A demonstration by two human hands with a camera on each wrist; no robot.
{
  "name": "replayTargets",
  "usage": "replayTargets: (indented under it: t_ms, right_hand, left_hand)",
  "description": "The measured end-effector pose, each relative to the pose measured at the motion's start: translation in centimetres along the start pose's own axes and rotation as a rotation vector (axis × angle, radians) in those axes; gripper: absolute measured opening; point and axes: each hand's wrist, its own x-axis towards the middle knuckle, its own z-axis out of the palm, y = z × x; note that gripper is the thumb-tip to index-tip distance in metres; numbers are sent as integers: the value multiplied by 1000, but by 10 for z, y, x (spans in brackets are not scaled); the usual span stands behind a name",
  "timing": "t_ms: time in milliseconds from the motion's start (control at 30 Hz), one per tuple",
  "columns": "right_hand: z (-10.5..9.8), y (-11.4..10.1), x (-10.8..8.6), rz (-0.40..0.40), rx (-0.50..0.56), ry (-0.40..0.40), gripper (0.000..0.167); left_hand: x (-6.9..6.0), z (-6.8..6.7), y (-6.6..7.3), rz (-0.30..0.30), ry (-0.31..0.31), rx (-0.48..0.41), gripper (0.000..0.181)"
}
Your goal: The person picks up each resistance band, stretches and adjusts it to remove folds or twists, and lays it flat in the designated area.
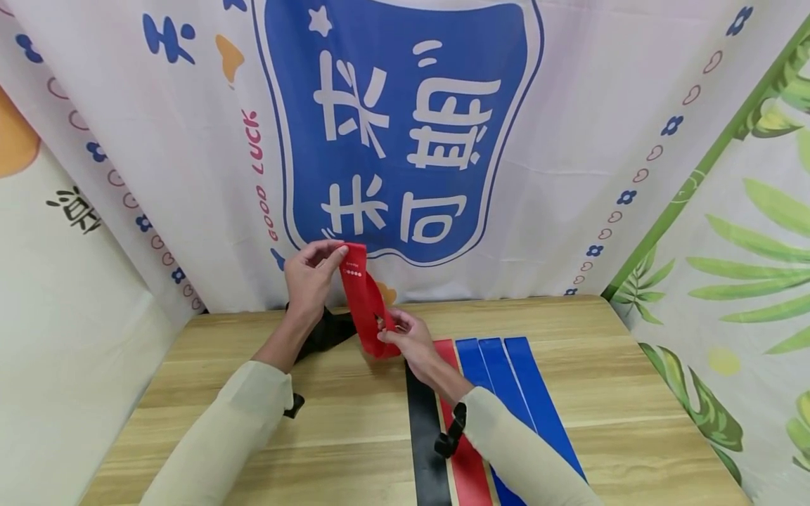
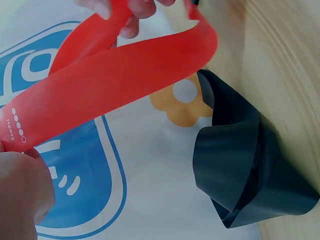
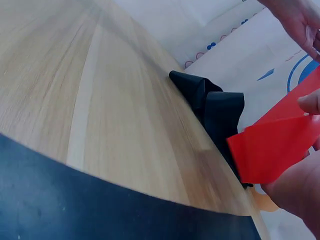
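Pale sleeves (image 1: pixel 218 429) come in closest at the bottom, each with a black strap (image 1: pixel 448 437) near the cuff. Past the cuffs, both hands are grasping one red band (image 1: pixel 358 302), held up over the far part of the wooden surface (image 1: pixel 348 443). The left hand (image 1: pixel 310 274) pinches its upper end between thumb and fingers, just beside a printed row of small white dots; the left wrist view shows the word "Heavy" there. From that end the band hangs down, bends round at the bottom and doubles back behind itself. The right hand (image 1: pixel 411 341) grips it lower down, thumb on one side and fingers on the other.

Beyond the left wrist, a folded black band (image 2: pixel 227 155) sits in a loose heap by the back edge. Under and beside the right forearm, flat strips lie side by side: a black strip (image 1: pixel 427 422) leftmost, then a red strip (image 1: pixel 471 471), then three blue strips (image 1: pixel 525 365), all running toward the viewer, partly covered by the sleeve. Behind the surface hangs a white cloth (image 1: pixel 595 140) with a large blue panel and "GOOD LUCK" in red; to the right is a leaf-patterned cloth (image 1: pixel 747 267).
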Motion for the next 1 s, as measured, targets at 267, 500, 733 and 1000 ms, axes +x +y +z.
replayTargets:
  t_ms: [267,500,733,1000]
  right_hand:
    - [-8,6,-1,-3,-39,20,36]
    - [-11,13,-5,70,-56,17,31]
    - [-13,18,-9,124,-107,45,27]
    - [-15,16,-18,181,-51,65,25]
  left_hand:
    - [1,-2,5,23,29,-47,30]
    - [2,-4,8,72,32,-82,28]
    - [4,-6,8,69,80,-49,27]
    - [5,-12,2,7,87,-45,35]
